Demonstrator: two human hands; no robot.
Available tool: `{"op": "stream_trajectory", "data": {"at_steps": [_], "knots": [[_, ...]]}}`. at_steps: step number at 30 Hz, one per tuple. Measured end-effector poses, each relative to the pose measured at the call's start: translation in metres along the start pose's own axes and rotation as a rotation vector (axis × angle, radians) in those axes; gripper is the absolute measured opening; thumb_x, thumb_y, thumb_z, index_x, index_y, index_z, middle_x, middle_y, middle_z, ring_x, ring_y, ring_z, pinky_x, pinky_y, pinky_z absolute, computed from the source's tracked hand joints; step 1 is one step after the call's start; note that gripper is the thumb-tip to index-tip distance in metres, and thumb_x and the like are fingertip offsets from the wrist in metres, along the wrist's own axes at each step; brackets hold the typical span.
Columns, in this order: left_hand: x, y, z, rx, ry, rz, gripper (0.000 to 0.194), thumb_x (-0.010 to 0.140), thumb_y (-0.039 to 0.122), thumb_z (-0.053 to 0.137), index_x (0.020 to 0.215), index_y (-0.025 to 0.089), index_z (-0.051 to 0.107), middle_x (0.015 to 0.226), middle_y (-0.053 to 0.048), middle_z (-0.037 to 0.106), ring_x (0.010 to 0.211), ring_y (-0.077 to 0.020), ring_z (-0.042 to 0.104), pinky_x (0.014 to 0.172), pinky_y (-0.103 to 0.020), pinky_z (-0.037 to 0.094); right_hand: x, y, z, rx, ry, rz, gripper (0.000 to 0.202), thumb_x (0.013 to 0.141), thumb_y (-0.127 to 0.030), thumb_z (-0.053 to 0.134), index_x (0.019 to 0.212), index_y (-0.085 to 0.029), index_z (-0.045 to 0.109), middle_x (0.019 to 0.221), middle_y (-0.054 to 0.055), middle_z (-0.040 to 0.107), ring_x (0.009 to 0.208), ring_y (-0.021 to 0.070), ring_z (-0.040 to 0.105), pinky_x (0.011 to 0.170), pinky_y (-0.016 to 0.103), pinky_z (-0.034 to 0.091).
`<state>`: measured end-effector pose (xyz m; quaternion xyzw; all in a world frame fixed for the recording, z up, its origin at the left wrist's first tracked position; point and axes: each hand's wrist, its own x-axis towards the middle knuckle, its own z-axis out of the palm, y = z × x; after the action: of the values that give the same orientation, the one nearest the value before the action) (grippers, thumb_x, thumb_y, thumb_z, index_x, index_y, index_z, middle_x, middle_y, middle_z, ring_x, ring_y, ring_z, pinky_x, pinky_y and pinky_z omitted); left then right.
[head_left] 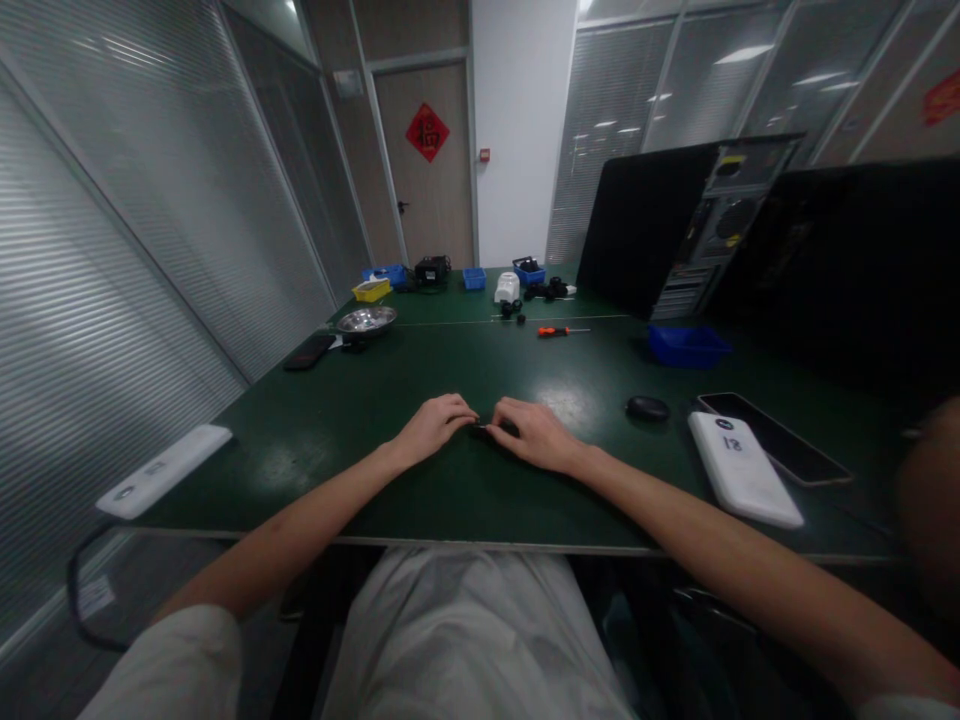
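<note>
Both hands meet over a small black part (491,429) that lies on the green tabletop (450,370), a little in from its near edge and about midway along it. The left hand (435,425) rests with its fingers curled down, the fingertips pinched against the left end of the part. The right hand (534,433) mirrors it, fingers bent and closed on the right end. The part is mostly hidden by the fingers, so its shape cannot be told.

To the right of the part, near the right hand, sits a black mouse (647,407). Farther right of the part lie a white power bank (742,468) and, just beside it, a dark phone (772,437) face up. Beyond the part, toward the far side of the tabletop, lies an orange-handled screwdriver (556,331), with a blue tray (686,345) off to the right of it and a black computer case (686,225) standing behind that. Beyond and left of the part are a metal dish (366,319) and another dark phone (309,351). A white strip-shaped device (163,470) lies well left of the part at the tabletop's corner.
</note>
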<state>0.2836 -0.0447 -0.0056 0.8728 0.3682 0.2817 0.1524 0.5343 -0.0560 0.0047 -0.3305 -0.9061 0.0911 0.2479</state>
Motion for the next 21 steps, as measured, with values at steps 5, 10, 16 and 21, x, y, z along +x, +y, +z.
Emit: {"op": "stream_trajectory", "data": {"at_steps": [5, 10, 16, 21], "knots": [[-0.007, 0.016, -0.002, -0.034, 0.004, 0.01, 0.026, 0.1, 0.029, 0.057, 0.119, 0.021, 0.073, 0.113, -0.01, 0.068, 0.106, -0.0221, 0.061, 0.096, -0.037, 0.049, 0.0, 0.002, -0.004, 0.033, 0.046, 0.028, 0.018, 0.101, -0.038, 0.054, 0.097, -0.021, 0.06, 0.094, 0.003, 0.063, 0.075, 0.0146, 0.056, 0.068, 0.027, 0.037], [-0.007, 0.02, -0.005, -0.036, -0.071, -0.005, 0.033, 0.096, 0.032, 0.065, 0.127, 0.021, 0.068, 0.107, -0.008, 0.069, 0.101, -0.0217, 0.061, 0.092, -0.035, 0.049, 0.0, 0.003, -0.007, 0.044, 0.087, 0.042, 0.02, 0.101, -0.039, 0.053, 0.095, -0.021, 0.06, 0.092, 0.003, 0.063, 0.076, 0.0148, 0.056, 0.067, 0.027, 0.037], [-0.005, 0.013, -0.009, -0.025, -0.059, 0.04, 0.02, 0.098, 0.026, 0.06, 0.114, 0.021, 0.071, 0.117, -0.008, 0.068, 0.113, -0.0222, 0.06, 0.103, -0.038, 0.046, 0.0, 0.004, -0.005, 0.046, 0.102, 0.044, 0.018, 0.1, -0.038, 0.055, 0.095, -0.021, 0.059, 0.092, 0.003, 0.063, 0.077, 0.0151, 0.056, 0.068, 0.027, 0.037], [-0.005, 0.01, -0.013, -0.025, -0.123, 0.012, 0.025, 0.1, 0.027, 0.056, 0.121, 0.02, 0.068, 0.116, -0.009, 0.069, 0.11, -0.0215, 0.063, 0.1, -0.037, 0.049, 0.0, 0.006, -0.006, 0.037, 0.087, 0.049, 0.018, 0.1, -0.037, 0.055, 0.095, -0.021, 0.06, 0.092, 0.003, 0.063, 0.076, 0.0152, 0.056, 0.068, 0.027, 0.037]]}}
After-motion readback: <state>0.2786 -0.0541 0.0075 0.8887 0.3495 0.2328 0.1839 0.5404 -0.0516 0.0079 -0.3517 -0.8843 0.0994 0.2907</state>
